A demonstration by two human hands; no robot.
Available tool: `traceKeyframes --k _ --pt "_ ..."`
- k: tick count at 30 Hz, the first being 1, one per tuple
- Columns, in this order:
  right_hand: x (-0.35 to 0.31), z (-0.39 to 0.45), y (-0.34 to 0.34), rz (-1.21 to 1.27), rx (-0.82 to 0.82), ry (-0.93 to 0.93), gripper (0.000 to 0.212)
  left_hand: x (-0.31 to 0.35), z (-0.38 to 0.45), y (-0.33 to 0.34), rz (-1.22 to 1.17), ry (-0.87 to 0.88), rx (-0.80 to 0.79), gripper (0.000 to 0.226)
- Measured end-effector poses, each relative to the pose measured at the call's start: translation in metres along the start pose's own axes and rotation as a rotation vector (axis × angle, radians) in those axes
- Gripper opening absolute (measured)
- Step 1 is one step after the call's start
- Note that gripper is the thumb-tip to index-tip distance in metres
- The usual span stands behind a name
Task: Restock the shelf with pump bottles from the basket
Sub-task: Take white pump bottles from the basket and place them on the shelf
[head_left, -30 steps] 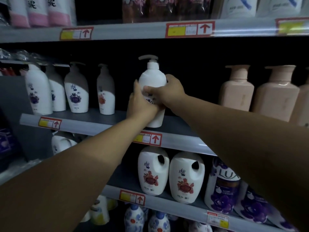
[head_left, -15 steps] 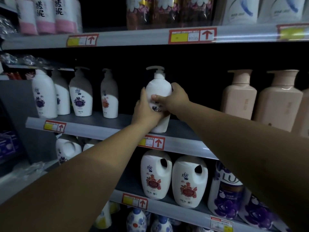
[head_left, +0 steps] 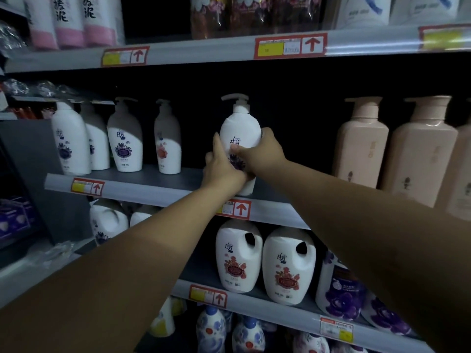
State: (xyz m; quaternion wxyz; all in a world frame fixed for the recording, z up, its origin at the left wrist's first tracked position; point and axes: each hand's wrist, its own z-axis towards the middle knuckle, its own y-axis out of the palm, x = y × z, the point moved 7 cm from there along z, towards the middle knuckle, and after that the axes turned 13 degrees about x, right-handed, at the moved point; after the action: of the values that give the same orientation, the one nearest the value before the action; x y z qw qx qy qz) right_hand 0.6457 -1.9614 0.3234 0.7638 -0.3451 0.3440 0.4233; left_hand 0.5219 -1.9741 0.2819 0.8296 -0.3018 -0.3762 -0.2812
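Observation:
A white pump bottle [head_left: 240, 128] with a purple flower label stands upright on the grey middle shelf [head_left: 163, 178], its base near the shelf's front edge. My left hand [head_left: 221, 166] wraps its left side and lower front. My right hand [head_left: 262, 152] grips its right side, thumb across the label. Both hands hold the bottle. Several matching white pump bottles [head_left: 125, 138] stand in a row further left on the same shelf. The basket is out of view.
Pink square pump bottles [head_left: 360, 143] fill the shelf's right end. A dark gap lies between them and the held bottle. White handled jugs [head_left: 238, 258] sit on the shelf below, pink-banded tubes [head_left: 68, 21] on the shelf above. A grey panel [head_left: 38, 174] stands at left.
The bottle stays gripped in both hands at the same spot on the shelf. The label with its purple flower now faces me more. The view has shifted slightly closer.

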Motion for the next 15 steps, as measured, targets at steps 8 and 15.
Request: traceKeyframes --k 8,15 --pt "-0.01 -0.037 -0.044 -0.193 0.072 -0.286 0.057 0.037 -0.032 -0.033 0.04 0.139 0.192 0.069" --pt "0.014 -0.111 -0.089 -0.407 -0.07 -0.523 0.038 0.036 -0.114 -0.025 0.114 0.298 -0.034 0.048"
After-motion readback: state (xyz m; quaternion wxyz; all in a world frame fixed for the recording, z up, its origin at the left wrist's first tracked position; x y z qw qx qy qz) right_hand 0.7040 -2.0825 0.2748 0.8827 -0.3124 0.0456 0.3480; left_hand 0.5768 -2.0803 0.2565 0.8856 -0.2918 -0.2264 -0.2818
